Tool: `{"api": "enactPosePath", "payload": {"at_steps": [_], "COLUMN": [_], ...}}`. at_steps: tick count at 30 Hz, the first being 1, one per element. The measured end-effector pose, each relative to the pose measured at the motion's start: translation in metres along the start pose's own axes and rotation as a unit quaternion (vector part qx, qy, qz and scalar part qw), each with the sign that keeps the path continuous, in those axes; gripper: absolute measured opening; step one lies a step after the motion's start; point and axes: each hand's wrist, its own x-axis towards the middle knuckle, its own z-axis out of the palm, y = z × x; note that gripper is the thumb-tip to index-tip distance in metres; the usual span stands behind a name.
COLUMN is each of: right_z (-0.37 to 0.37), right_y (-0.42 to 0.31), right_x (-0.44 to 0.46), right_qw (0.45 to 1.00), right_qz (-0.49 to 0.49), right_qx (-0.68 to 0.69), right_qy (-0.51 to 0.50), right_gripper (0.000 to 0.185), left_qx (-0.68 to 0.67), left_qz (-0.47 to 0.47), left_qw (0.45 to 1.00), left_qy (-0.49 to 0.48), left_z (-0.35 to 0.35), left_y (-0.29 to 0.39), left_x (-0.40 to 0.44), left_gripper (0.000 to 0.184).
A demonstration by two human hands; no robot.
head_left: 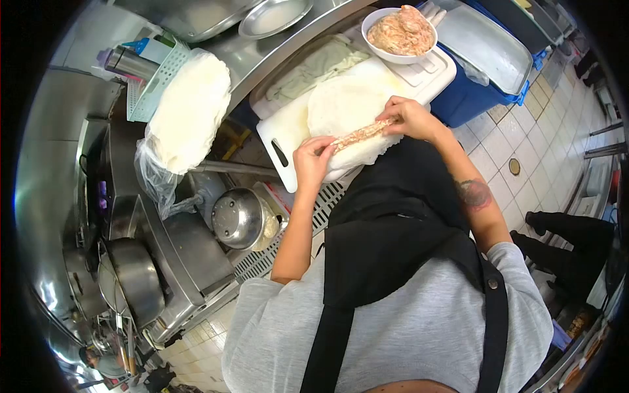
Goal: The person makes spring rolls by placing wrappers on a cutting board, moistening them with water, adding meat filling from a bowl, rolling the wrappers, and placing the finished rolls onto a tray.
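Observation:
A thin round white wrapper sheet (pixel 344 98) lies on a white cutting board (pixel 278 131) in front of me. Along its near part runs a long strip of pinkish minced filling (pixel 362 135). At the strip's left end, my left hand (pixel 312 159) is closed, thumb and fingers pinched on the filling. My right hand (pixel 414 120) pinches the other end in the same way. The wrapper's near edge hangs loosely below the strip, close to my black apron. Beyond the board's right part stands a white bowl (pixel 384 52) heaped with the same minced filling.
A stack of white wrapper sheets (pixel 190 111) in plastic lies left, against a pale green basket (pixel 152 88). A pale green cloth (pixel 321 69) is behind the board. Right stands a blue bin (pixel 458 98) with a metal tray. A metal bowl (pixel 237 218) sits lower left.

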Motion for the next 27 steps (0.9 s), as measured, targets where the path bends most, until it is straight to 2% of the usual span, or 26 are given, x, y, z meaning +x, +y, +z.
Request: {"api": "enactPosePath", "payload": {"at_steps": [4, 7, 10, 13, 16, 19, 20, 23, 25, 27], "right_z": [-0.010, 0.002, 0.020, 0.021, 0.020, 0.025, 0.032, 0.069, 0.088, 0.091], "right_y": [-0.031, -0.029, -0.023, -0.023, -0.028, -0.046, -0.052, -0.072, -0.067, -0.061], "right_x": [-0.002, 0.011, 0.019, 0.019, 0.020, 0.019, 0.020, 0.029, 0.035, 0.033], "right_qw": [0.992, 0.991, 0.995, 0.999, 1.000, 0.998, 0.986, 0.963, 0.967, 0.968], "right_qz": [0.027, -0.098, -0.086, 0.031, 0.017, -0.020, -0.028, -0.062, -0.053, -0.050], "right_qx": [-0.122, -0.075, -0.056, 0.003, 0.004, -0.067, -0.166, -0.261, -0.249, -0.243], "right_qy": [0.022, 0.053, 0.003, -0.018, -0.020, 0.007, 0.000, -0.018, 0.017, 0.039], "right_gripper": [0.030, 0.026, 0.018, 0.019, 0.025, 0.030, 0.033, 0.030, 0.025, 0.020], "left_qx": [0.043, 0.073, 0.092, 0.113, 0.126, 0.102, 0.104, 0.108, 0.109, 0.104], "left_qz": [0.055, 0.048, 0.082, 0.061, 0.085, 0.053, 0.064, 0.069, 0.041, 0.061], "left_qw": [0.998, 0.996, 0.991, 0.991, 0.988, 0.992, 0.992, 0.990, 0.991, 0.990], "left_qy": [-0.008, -0.027, -0.051, -0.047, -0.005, 0.055, 0.022, -0.055, -0.068, -0.068], "left_z": [-0.006, -0.013, -0.013, -0.013, -0.011, -0.008, -0.009, -0.008, -0.005, -0.005], "left_y": [-0.002, 0.008, -0.002, -0.004, -0.001, 0.018, 0.018, 0.014, 0.010, 0.011], "left_x": [-0.006, -0.009, -0.005, -0.007, -0.012, -0.013, -0.010, -0.006, -0.002, -0.001], "left_gripper": [0.025, 0.029, 0.029, 0.025, 0.028, 0.031, 0.032, 0.033, 0.033, 0.030]}}
